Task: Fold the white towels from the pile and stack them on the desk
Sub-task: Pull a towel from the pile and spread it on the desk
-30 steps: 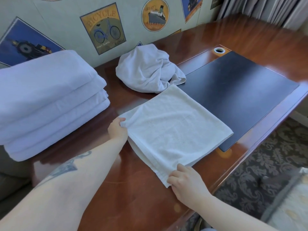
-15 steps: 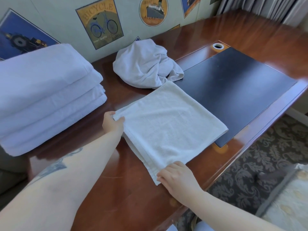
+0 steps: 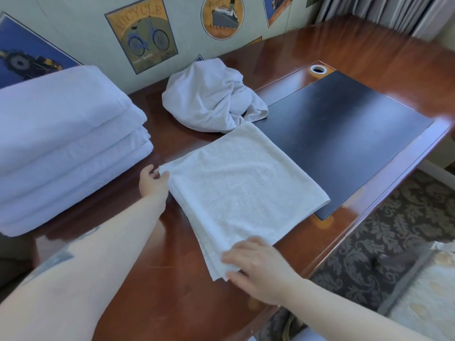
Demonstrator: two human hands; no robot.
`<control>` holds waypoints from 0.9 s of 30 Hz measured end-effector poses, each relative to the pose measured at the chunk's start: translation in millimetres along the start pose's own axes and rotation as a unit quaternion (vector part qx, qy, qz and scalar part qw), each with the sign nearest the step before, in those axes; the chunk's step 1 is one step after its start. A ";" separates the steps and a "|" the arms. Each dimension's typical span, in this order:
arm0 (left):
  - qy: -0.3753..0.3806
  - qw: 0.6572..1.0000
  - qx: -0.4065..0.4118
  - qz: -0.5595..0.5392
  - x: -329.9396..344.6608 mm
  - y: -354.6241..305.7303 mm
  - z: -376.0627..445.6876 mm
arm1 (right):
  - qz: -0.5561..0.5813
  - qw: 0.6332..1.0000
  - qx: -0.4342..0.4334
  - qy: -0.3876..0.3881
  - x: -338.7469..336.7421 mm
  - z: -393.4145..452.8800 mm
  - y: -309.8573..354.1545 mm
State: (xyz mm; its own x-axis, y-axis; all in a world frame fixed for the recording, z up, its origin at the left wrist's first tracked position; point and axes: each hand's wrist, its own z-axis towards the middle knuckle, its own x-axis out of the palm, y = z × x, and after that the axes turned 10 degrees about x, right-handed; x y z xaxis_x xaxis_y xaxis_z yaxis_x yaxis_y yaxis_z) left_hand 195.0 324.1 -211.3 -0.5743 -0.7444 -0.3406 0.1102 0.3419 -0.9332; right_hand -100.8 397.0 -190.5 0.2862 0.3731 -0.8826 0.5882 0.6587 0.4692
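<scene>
Head view of a polished wooden bench [image 3: 157,286] set against a wall hung with posters. A folded white towel [image 3: 241,190] lies flat at the centre of the bench, several layers showing along its near-left edge; its far-right part overlaps a dark desk pad [image 3: 344,143]. The left hand [image 3: 153,181] pinches the towel's left corner between thumb and fingers. The right hand [image 3: 258,271] rests on the towel's near corner: its fingers lie on top of the cloth, with a finger or thumb apparently tucked under the edge, though the outline is blurred and the grip is not fully clear. Behind the towel, touching its far corner, sits a crumpled white towel [image 3: 209,99], unfolded and bunched into a heap. At the left of the bench stands a stack of folded towels [image 3: 64,143], four high, well apart from the towel in hand. A round cable hole [image 3: 317,69] is set in the bench at the far corner of the desk pad. Patterned carpet [image 3: 394,230] shows beyond the bench's right edge.
</scene>
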 end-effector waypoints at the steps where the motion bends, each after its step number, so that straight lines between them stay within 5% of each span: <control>1: -0.023 0.999 -0.021 -0.015 -4.2 -0.9 -7.8 | 0.036 0.996 0.050 -0.068 -5.3 -1.9 -13.5; 4: -0.012 0.999 -0.036 0.032 -14.4 13.0 -52.7 | 0.084 0.931 0.299 -0.193 -30.5 3.1 -68.2; 7: 0.057 0.997 -0.028 0.050 -16.3 25.9 -98.2 | 0.012 0.900 0.407 -0.158 -55.0 22.9 -122.4; 12: 0.080 0.989 -0.081 0.089 -7.5 13.9 -138.5 | -0.078 0.955 0.283 -0.041 -59.6 52.0 -155.0; 16: 0.092 0.980 -0.135 0.111 -5.3 10.4 -179.2 | 0.021 0.941 0.325 -0.091 -65.6 41.2 -172.8; 19: 0.032 0.983 -0.142 0.113 1.7 14.5 -203.3 | 0.127 0.940 0.304 -0.085 -75.7 14.5 -195.3; 27: -0.162 0.966 -0.109 0.169 48.1 7.8 -225.8 | 0.160 0.962 0.220 0.007 -82.7 12.7 -228.0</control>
State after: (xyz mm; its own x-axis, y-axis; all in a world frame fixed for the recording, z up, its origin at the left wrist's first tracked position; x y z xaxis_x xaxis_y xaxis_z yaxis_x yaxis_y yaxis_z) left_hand -14.9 420.4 -209.1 -0.2472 -0.6976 -0.6724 0.0527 0.6833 -0.7283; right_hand -249.0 207.6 -224.9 0.4978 0.5220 -0.6926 0.7353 0.1695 0.6563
